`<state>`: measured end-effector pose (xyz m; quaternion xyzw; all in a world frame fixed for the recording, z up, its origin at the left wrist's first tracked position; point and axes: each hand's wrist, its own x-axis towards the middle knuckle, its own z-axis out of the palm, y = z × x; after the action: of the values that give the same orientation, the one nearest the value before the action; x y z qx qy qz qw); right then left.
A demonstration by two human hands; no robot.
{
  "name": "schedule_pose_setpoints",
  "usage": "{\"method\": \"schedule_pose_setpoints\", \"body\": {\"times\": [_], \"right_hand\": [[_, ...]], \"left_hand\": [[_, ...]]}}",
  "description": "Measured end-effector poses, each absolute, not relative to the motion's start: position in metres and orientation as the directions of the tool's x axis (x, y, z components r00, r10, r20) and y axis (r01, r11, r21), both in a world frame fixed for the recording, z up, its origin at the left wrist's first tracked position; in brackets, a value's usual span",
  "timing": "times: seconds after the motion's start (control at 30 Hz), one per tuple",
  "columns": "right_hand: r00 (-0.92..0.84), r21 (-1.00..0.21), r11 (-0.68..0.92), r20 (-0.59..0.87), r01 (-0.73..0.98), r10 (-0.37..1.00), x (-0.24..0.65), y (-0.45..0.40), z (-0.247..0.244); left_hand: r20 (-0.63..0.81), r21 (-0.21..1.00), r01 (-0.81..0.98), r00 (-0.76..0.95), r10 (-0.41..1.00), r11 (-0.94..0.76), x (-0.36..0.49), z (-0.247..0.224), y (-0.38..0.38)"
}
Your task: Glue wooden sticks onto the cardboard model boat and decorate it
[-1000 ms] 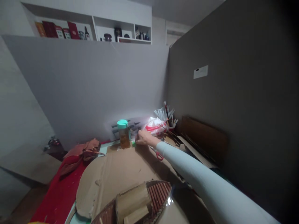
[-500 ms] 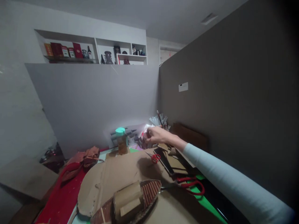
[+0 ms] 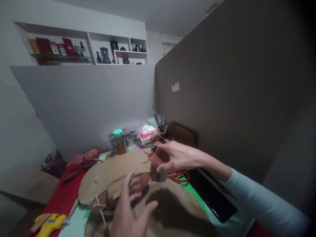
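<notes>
My right hand grips a small clear cup of reddish-brown liquid and holds it above the cardboard sheet. My left hand is low in the foreground, fingers spread, holding nothing, just in front of a cardboard model boat with a ribbed brown deck. The cup hangs just right of the boat's bow.
Red-handled scissors and a black tablet lie to the right on a green mat. A teal-capped jar, a tissue pack and a holder of sticks stand at the back. A yellow glue gun lies front left. Grey partitions enclose the desk.
My right hand drew back from the rear of the desk toward me, carrying the small cup. My left hand came into view beside the boat. The camera tilted down and left.
</notes>
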<state>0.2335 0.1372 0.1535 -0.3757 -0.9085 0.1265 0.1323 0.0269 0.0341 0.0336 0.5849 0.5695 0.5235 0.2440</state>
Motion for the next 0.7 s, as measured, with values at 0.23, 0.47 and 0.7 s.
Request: {"method": "schedule_pose_setpoints", "body": {"times": [0.23, 0.47, 0.7], "right_hand": [[-0.683, -0.214, 0.717, 0.217, 0.664, 0.697, 0.232, 0.109, 0.132], [-0.697, -0.103, 0.709, 0.131, 0.697, 0.705, 0.232, 0.117, 0.098], [-0.728, 0.003, 0.730, 0.065, 0.684, 0.682, 0.230, 0.119, 0.075]], "left_hand": [[0.276, 0.897, 0.383, -0.099, 0.956, -0.220, 0.073, 0.036, 0.081], [0.246, 0.889, 0.414, -0.068, 0.967, -0.197, 0.081, 0.007, 0.088], [0.188, 0.865, 0.480, -0.045, 0.981, -0.143, 0.079, -0.007, 0.085]]}}
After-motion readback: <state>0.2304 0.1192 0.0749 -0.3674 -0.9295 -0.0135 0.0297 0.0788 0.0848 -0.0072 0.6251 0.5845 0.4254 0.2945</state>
